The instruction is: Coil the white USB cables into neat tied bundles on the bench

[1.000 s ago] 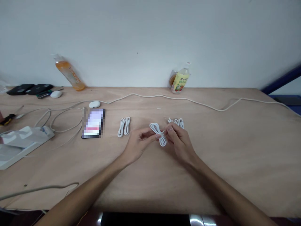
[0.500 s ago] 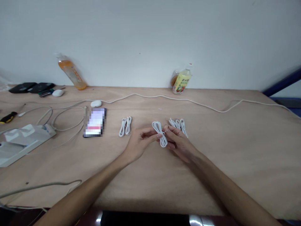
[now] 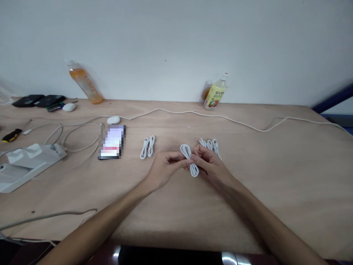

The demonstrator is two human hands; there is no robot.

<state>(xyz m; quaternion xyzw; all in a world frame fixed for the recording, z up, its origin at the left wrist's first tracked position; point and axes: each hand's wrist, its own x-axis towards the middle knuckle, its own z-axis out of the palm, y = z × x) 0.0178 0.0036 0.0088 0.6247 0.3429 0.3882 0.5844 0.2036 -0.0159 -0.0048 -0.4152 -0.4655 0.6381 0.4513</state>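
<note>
A folded white cable (image 3: 194, 170) is held over the table, gathered at its middle so that loops stick out above and below. My left hand (image 3: 168, 165) pinches the bundle from the left, thumb on top. From the right, my right hand (image 3: 211, 163) closes thumb and fingers on the same middle part. Behind my right hand lie several more white cable bundles (image 3: 215, 144), partly hidden by it. Two coiled white cables (image 3: 147, 147) rest side by side on the table, left of my left hand.
To the left are a phone (image 3: 112, 142), a white earphone case (image 3: 113, 120), a power strip (image 3: 33, 167) with chargers, and a screwdriver (image 3: 12, 136). An orange drink bottle (image 3: 85, 84) and a yellow-labelled bottle (image 3: 216, 95) lean on the wall. A long white cord (image 3: 190, 113) crosses the table.
My right thumb has come in against the middle of the cable bundle, where a thin loose tie end stuck out before. The bundle has shifted slightly right and toward me.
</note>
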